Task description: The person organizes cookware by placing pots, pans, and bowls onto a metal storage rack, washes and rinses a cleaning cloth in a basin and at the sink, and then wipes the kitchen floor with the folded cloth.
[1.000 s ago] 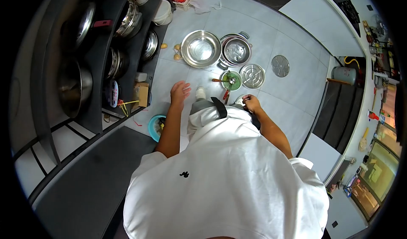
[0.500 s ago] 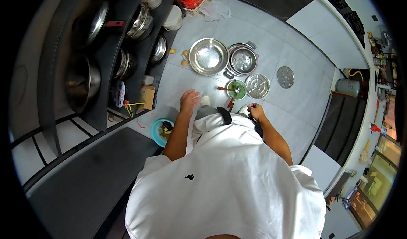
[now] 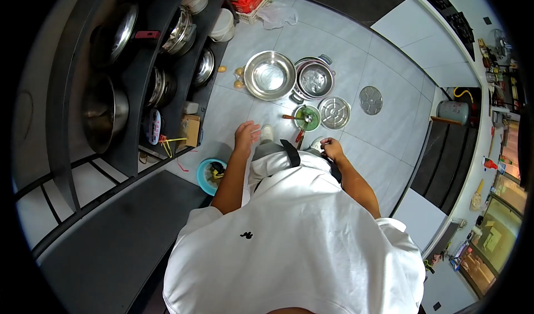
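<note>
My left hand hangs over the floor with its fingers stretched out and nothing in it. My right hand is held near my right thigh, its fingers curled together; whether anything small is in them is hidden. Ahead of my feet lies a green bowl holding utensils with reddish-brown handles. Beyond it stand a wide steel basin, a stack of pots with a steel inside, and a round steamer plate with holes. Neither hand touches these.
On the left, a dark shelf rack carries pans and pots. A blue basin with dark contents sits on the floor beside my left arm. Yellowish round things lie by the steel basin. A round metal disc is on the floor at right.
The whole view has shifted slightly, with things on the floor appearing a little further left. Both hands keep nearly the same pose.
</note>
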The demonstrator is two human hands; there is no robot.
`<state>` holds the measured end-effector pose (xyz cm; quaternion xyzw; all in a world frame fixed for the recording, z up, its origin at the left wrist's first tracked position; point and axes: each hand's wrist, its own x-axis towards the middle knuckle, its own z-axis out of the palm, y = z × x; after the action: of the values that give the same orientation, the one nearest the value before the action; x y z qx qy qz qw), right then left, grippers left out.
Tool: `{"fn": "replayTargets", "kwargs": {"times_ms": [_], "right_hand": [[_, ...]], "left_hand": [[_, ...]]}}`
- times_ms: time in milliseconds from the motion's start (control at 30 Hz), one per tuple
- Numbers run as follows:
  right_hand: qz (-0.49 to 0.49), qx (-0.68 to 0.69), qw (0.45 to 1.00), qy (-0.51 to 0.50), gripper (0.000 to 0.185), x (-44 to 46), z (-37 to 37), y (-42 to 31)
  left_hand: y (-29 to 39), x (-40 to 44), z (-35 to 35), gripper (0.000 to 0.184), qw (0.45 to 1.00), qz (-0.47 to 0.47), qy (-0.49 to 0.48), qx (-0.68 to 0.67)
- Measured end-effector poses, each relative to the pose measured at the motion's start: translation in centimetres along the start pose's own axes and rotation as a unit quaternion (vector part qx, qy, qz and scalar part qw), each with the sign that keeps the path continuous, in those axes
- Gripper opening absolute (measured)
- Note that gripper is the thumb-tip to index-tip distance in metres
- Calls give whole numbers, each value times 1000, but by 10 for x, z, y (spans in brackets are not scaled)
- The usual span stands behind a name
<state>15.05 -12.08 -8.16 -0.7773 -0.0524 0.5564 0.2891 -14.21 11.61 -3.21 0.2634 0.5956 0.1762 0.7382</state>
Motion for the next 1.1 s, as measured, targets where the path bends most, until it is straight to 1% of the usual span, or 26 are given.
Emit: {"fn": "replayTargets", "kwargs": {"times_ms": [367, 567, 767, 967, 1100], "right_hand": [[1, -1, 1000, 23, 23, -4, -6, -4], [-8, 7, 1000, 13, 22, 0, -7, -5], [-7, 5, 1000, 6, 22, -1, -5, -5], [-24, -1, 1000, -1, 21, -1, -3, -3], [-15, 5, 1000, 15, 20, 2, 5, 4]], "left_hand": [[4, 6, 6, 35, 1000, -1, -17, 9], [11, -1, 17, 35, 1000, 3, -24, 17], [1, -2, 10, 31, 1000, 6, -18, 16], [-1, -9, 6, 33, 1000, -4, -11, 7], [-3, -11, 3, 32, 1000, -5, -10, 13]]}}
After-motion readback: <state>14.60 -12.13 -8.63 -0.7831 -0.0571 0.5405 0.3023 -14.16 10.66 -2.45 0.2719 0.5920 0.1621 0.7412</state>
